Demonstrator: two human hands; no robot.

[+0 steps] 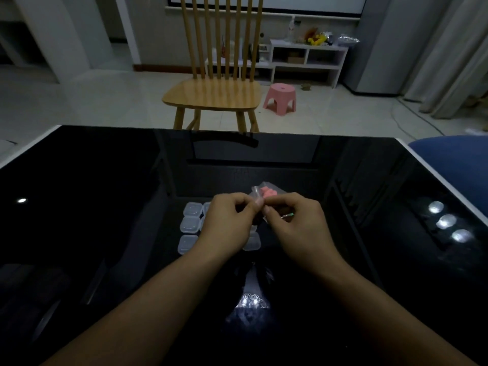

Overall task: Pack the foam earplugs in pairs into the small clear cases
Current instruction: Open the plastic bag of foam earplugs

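My left hand (pixel 229 220) and right hand (pixel 295 223) pinch the near edge of a clear bag (pixel 266 192) of pink earplugs (pixel 268 191), held above the black table (pixel 105 207). Small clear cases (pixel 190 225) sit closed beneath my hands, mostly left.

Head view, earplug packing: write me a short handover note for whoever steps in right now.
Left hand and right hand both pinch the small clear bag of pink earplugs, held above the black table.
Clear cases sit in a cluster under the hands, lids apparently closed.
Done: nothing packed that I can see.
Left: open the bag, then fill the cases pair by pair.
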